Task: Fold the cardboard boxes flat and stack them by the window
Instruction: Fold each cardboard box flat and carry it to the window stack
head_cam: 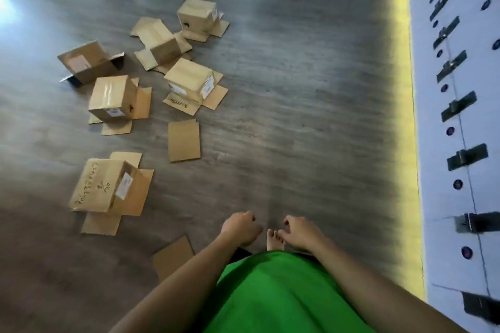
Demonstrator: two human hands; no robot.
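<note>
Your left hand (239, 227) and right hand (303, 231) hang loosely curled, holding nothing, above your bare foot (274, 239). Unfolded cardboard boxes (113, 184) lie scattered, flaps splayed, across the grey floor (311, 116) ahead to your left.

Both arms extend forward and down. Left grip (240, 227) and right grip (303, 232): fingers loosely curled, holding nothing, near together.

Matt brown cardboard boxes (112, 97); wood-grain floor (297, 89).
</note>
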